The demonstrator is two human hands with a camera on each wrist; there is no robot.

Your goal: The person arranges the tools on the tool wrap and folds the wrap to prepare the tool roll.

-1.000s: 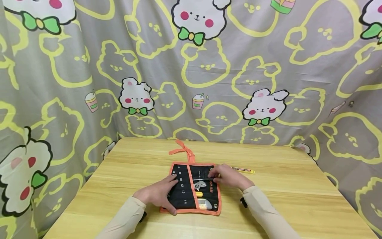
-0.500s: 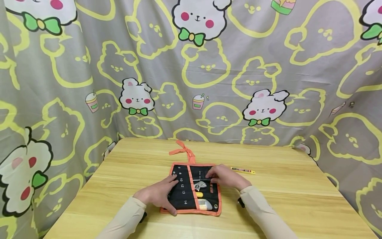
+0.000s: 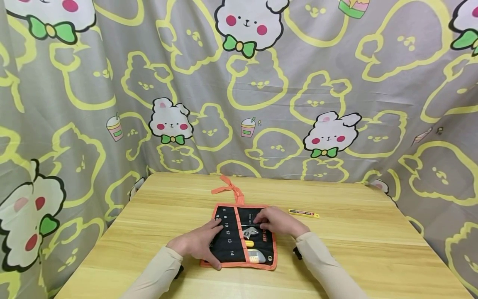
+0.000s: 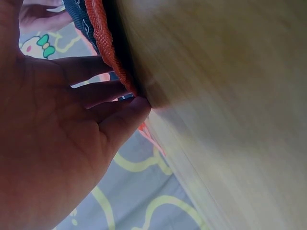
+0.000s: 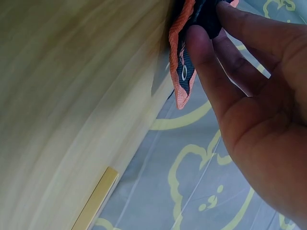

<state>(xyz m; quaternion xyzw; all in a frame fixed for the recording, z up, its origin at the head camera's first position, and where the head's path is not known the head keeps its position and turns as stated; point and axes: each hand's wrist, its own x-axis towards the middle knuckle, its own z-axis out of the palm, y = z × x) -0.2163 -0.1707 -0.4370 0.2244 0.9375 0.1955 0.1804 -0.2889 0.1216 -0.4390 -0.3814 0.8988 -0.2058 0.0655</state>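
An unrolled black tool roll [image 3: 220, 245] with orange edging lies on the table, sizes printed on its left half. Spread over its left side is my left hand [image 3: 199, 241], fingers on the cloth and thumb at the near edge; it also shows in the left wrist view [image 4: 57, 124]. My right hand [image 3: 280, 221] pinches the black handle of a screwdriver [image 5: 208, 19] between thumb and fingers. Its thin shaft runs left to the orange pocket band. Below it, an adjustable wrench [image 3: 249, 232], a yellow handle [image 3: 249, 243] and a grey-and-yellow utility knife [image 3: 256, 256] stick out of pockets.
A slim yellow item with a dark label [image 3: 304, 213] lies on the wooden table [image 3: 354, 232] beyond the right hand. The roll's orange tie [image 3: 235, 191] stretches toward the back. A patterned curtain [image 3: 261, 124] hangs behind the table.
My right hand has slid left over the roll with the screwdriver, uncovering more of the yellow item. The left hand has stayed in place.
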